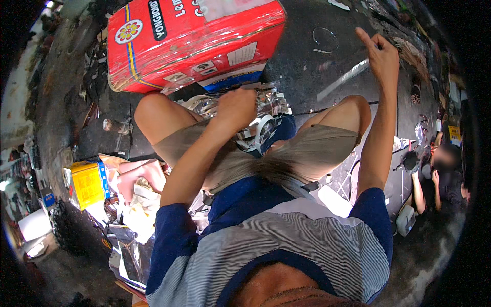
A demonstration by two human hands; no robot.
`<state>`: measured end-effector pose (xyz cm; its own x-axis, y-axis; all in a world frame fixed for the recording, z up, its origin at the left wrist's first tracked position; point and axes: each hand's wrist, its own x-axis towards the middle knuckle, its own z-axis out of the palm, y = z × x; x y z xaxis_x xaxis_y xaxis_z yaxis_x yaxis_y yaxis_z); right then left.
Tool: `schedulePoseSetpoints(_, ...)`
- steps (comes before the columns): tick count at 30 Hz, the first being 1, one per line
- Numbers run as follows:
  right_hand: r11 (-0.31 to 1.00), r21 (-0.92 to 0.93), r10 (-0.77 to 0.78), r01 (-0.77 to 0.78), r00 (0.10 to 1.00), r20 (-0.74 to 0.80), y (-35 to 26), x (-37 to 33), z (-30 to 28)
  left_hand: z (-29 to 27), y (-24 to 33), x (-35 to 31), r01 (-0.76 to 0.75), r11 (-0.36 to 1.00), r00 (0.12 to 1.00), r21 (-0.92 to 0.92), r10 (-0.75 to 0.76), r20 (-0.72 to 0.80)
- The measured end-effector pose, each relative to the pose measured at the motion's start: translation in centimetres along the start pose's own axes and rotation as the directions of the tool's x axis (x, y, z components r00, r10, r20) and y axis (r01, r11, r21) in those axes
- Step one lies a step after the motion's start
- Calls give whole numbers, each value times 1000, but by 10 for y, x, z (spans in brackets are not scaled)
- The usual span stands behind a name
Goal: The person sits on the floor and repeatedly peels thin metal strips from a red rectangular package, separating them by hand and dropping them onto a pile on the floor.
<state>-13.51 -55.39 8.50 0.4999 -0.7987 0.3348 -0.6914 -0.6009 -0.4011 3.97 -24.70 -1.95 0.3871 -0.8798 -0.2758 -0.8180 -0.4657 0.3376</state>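
My left hand [237,110] is closed in a fist over my lap, above a heap of shiny silver strips [275,102]. Whatever its fingers hold is hidden. Below it, a white looped band [262,129] curls between my thighs. My right hand [384,59] is raised to the far right, one finger stretched out and the others curled. A long, translucent silvery strip [341,81] slants down from the curled fingers, its upper end meeting the hand, which appears closed on it.
A big red taped carton [204,51] stands just past my left knee. On the dark floor lies a thin clear loop [326,41]. A yellow box [88,183] and crumpled wrapping [140,197] sit at my left. At the far right another person's arm [418,192] reaches in.
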Motion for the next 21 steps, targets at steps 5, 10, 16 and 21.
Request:
schedulePoseSetpoints(5,967,-241,-131,82,972,-196,21,20,40,101,-18,54,99,995,995,24,-99,-2)
schedulePoseSetpoints(10,977,155,-186,147,943,277,-33,-45,53,161,-58,55,203,976,976,77,-208,65)
schedulePoseSetpoints(16,744,593,-648,308,550,527,-72,-127,79,66,1,38,22,995,1000,-98,-23,-8)
schedulePoseSetpoints(21,695,699,-603,168,666,439,-90,-127,73,-16,22,1,-191,922,910,-337,38,-412)
